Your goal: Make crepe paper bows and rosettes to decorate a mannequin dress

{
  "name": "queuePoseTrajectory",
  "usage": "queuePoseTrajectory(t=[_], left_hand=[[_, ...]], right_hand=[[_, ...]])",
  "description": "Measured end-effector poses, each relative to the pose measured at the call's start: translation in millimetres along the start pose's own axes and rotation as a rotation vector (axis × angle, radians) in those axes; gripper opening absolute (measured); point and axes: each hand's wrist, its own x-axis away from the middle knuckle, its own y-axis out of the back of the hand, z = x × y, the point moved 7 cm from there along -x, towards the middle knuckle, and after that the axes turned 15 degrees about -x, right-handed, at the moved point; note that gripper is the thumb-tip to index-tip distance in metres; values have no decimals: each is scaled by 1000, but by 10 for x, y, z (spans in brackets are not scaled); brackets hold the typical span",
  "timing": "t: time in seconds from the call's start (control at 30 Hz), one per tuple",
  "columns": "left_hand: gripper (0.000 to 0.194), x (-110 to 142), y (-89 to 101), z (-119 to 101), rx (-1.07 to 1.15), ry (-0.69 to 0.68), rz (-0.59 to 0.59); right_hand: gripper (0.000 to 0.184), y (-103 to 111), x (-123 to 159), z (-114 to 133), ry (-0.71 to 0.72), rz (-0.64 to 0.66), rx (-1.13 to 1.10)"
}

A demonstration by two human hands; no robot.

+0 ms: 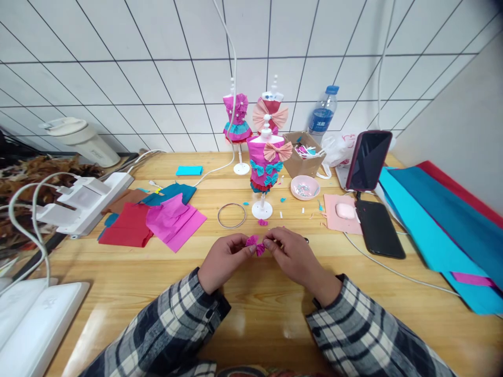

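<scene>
A small magenta paper bow (257, 245) is pinched between my two hands, low over the wooden table. My left hand (228, 257) grips its left side between thumb and fingers. On its right side, the thumb and forefinger of my right hand (293, 255) are closed on the bow. Just beyond stands a mini dress form (267, 162) in a magenta top with a peach bow and several teal bows. By its white base lies another small magenta piece (263, 222). A thin metal ring (231, 215) rests left of the base.
Two more dressed forms (238, 120) stand behind. A pink bowl (305, 187) of small beads, a cardboard box (302, 157) and a water bottle (324, 112) are at the back right. Coloured paper (176, 220) lies left, larger sheets (444, 225) right. Phones (379, 229) and cables are at the right.
</scene>
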Motion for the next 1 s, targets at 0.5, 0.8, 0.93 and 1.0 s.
queuePoseTrajectory(t=[0.5, 0.8, 0.93, 1.0], left_hand=[[23, -14, 48, 48, 177, -50, -79], [16, -75, 20, 198, 471, -5, -45], [19, -62, -35, 146, 631, 3, -34], [18, -61, -72, 116, 653, -2, -17]], right_hand=[[7, 341, 74, -361, -75, -8, 492], [15, 311, 174, -134, -126, -5, 298], [22, 206, 201, 38, 28, -6, 260], [23, 185, 203, 78, 74, -20, 296]])
